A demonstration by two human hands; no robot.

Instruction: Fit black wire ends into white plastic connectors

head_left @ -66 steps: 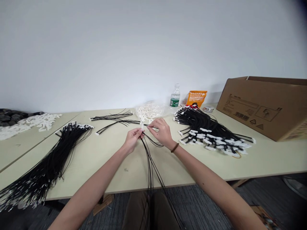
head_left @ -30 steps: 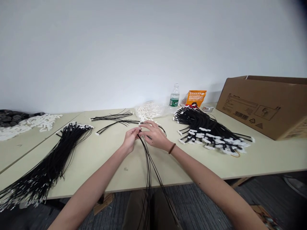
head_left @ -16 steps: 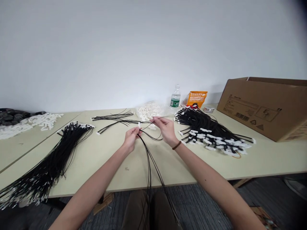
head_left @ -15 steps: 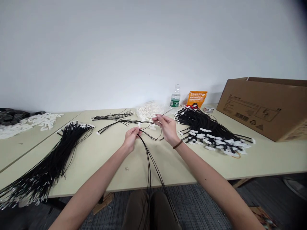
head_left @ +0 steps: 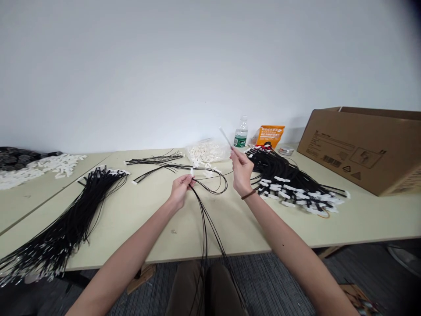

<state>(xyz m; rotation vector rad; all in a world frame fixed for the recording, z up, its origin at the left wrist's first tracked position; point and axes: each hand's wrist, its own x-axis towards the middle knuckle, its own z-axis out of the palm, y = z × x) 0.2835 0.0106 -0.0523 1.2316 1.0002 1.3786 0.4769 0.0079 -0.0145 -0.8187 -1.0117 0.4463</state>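
My left hand [head_left: 179,192] is closed on black wires just below a white plastic connector [head_left: 192,172]. Several of these black wires [head_left: 204,210] hang from its fingers over the table edge towards my knees, and others loop [head_left: 226,186] to the right. Up and to the right, my right hand [head_left: 242,170] pinches a thin strand, seemingly a wire; its blurred, pale tip [head_left: 225,136] points up and left. A fine dark line runs from the connector area towards this hand. Behind the hands, a clear plastic bag [head_left: 208,151] holds small white connectors.
Black wire bundles lie at left [head_left: 87,206] and right [head_left: 279,171], the right one with white connectors. Smaller wire groups [head_left: 154,160] lie behind my left hand. A bottle [head_left: 241,134], an orange packet [head_left: 270,135] and a cardboard box [head_left: 358,149] stand at the back right.
My right hand has moved right and slightly up, away from the connector, and the strand's tip now points up-left instead of up-right. My left hand has stayed nearly still.
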